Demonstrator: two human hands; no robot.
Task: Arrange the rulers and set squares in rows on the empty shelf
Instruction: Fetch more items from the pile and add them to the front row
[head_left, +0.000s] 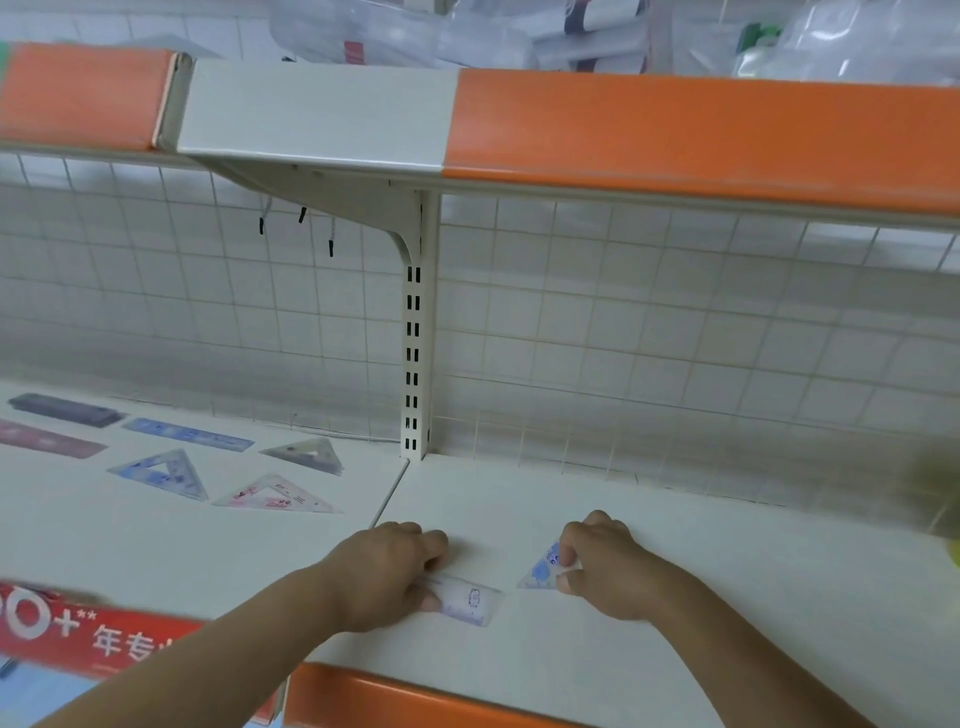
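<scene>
Two bare forearms reach in over the orange front edge (415, 696) of the shelf (727, 597), and both grips rest on its pale surface, a little apart. The left grip (387, 571) has its fingers curled over the near end of a clear ruler (470, 603) and holds it flat on the shelf. The rest of the ruler pokes out to that grip's right, with a small cloud drawing on it. Just right of the ruler's free end, not touching it, lies a small set square (540, 571) with blue print. The right grip (602, 564) pinches its right side between thumb and fingertips, and its far point juts out toward the left grip. Far left of the left grip and farther back, on the next shelf section, more pieces lie in loose rows. At the back are a dark case (65, 409) and a blue ruler (187, 434). A red ruler (47, 440) lies at the left edge. A blue square (161, 475), a grey square (306, 454) and a pink square (278, 499) lie closest to the grip. Straight beyond the left grip a slotted upright (414, 364) rises between the two sections, in front of a wire grid (675, 338). Above both grips runs an upper shelf (675, 135) with an orange and white face, loaded with plastic-wrapped goods (467, 31). Below and left of the left forearm a red sign (104, 634) with white characters shows. Far right of the right grip there is a yellow blur (940, 493) too smeared to make out.
</scene>
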